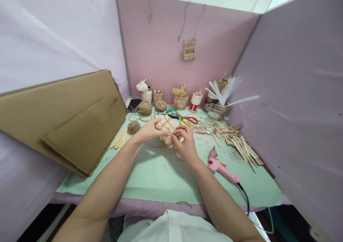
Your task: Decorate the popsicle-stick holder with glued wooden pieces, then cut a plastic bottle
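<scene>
My left hand (151, 130) grips the left side of a small craft piece made of wooden sticks (166, 124), held above the middle of the table. Twine seems to run across its sticks. At the piece's right side, the thumb and fingers of my right hand (185, 142) are pinched together; what they hold is too small to make out. A round clear item (179, 155) shows partly beneath my right hand. Left of my left hand sit a ball of twine (133, 127) and a bundle of pale sticks (119, 139).
A pink glue gun (222, 168) with a black cord lies at right, near a heap of wooden sticks (239, 143). Behind my hands are red-handled scissors (190, 119), pliers (184, 122) and cups of sticks. Cardboard (80, 124) leans at left. A stick basket (189, 49) hangs on the back wall.
</scene>
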Demonstrator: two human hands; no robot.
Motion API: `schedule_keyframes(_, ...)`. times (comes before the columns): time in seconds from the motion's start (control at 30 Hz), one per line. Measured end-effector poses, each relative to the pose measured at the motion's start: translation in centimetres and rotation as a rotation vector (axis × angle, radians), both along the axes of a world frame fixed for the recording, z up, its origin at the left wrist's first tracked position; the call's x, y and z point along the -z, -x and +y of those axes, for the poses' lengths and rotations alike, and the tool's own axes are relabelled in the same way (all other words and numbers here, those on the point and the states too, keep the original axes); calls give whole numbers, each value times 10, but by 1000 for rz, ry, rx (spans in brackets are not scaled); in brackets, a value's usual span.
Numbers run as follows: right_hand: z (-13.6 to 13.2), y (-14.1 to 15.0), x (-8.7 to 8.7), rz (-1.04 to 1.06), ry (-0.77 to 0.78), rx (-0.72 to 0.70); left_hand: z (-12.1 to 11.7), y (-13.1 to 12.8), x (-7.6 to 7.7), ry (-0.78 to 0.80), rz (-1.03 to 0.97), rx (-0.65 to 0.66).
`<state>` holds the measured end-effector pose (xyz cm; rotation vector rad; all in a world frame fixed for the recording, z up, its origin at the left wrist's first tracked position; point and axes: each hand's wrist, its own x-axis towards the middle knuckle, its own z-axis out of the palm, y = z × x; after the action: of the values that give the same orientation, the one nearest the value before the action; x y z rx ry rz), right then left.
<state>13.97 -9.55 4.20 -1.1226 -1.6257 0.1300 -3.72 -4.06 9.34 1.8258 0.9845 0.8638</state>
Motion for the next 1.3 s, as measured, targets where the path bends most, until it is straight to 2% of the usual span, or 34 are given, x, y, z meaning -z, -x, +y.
schedule_keyframes(0.1,1,1,1,51,24,-32,1,0,0,-17,38,-11)
schedule_keyframes(0.23,4,1,2,93,22,-23,2,-2,3,-156,44,-48)
schedule_keyframes(0.43,6,0,4,123,5,-7,3,-2,7,-285,-8,61)
schedule_keyframes(0.6,11,2,5,124,6,6,6,2,4,-478,129,11)
schedule_keyframes(0.83,15,9,1,189,34,11,5,-1,5,-576,165,-5)
schedule_keyframes(1.3,15,13,-3,316,108,-6,-1,-7,6,-612,183,-40)
